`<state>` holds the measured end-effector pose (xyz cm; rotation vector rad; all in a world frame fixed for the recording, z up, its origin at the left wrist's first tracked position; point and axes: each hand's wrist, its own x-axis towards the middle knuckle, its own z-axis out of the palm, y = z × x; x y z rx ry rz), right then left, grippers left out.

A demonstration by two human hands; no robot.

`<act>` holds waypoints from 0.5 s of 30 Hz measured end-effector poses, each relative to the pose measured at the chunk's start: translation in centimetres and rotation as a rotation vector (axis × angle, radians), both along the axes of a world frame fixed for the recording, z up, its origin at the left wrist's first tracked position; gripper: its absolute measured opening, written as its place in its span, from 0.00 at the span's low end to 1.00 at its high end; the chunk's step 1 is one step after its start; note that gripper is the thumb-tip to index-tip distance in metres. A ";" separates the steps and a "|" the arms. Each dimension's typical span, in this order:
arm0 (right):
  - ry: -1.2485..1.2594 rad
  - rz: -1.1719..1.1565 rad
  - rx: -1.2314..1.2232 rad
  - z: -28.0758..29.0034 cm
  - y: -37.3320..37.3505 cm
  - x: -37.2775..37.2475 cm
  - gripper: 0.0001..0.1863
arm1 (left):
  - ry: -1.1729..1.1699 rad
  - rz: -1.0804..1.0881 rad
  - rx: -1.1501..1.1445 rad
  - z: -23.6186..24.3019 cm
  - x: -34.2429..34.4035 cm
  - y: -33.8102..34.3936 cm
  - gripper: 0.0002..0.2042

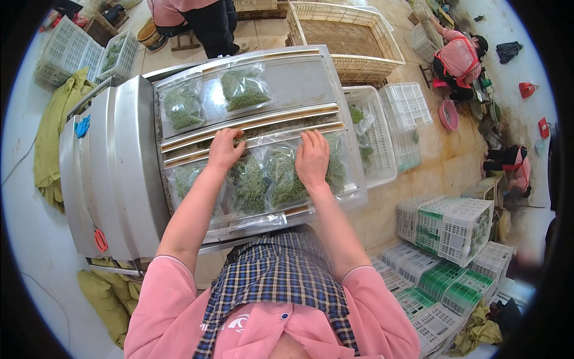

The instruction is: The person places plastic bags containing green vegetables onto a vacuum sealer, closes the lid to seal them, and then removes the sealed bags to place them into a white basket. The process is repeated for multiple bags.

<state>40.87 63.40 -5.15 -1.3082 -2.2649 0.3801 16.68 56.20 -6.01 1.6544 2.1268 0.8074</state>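
A steel sealing machine (107,173) stands in front of me with clear plastic bags of small green produce laid on its bed. My left hand (224,149) lies flat on the open end of a near-row bag (248,179), fingers spread by the sealing bar (251,128). My right hand (312,158) presses flat on the neighbouring bag (287,182), fingertips at the same bar. Two more filled bags (242,90) (182,107) lie in the far row. Neither hand grips anything.
White plastic crates (445,224) are stacked at my right, and an open crate (379,134) with green bags stands beside the machine. A large cream basket (344,36) sits beyond. Other people work at the far side (200,18) and at the right (457,60). Red scissors (100,239) hang on the machine's lid.
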 end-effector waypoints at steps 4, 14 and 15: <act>-0.158 0.167 -0.007 0.0 -0.7 -1.5 0.29 | 0.101 -0.135 0.164 1.1 3.7 -0.2 0.14; -0.343 0.310 -0.078 -0.8 -7.0 -2.5 0.33 | 0.231 -0.022 -0.163 0.9 8.2 -7.1 0.26; -0.350 0.297 -0.058 -0.6 -6.4 -3.2 0.32 | 0.236 -0.027 -0.122 1.0 8.1 -6.4 0.27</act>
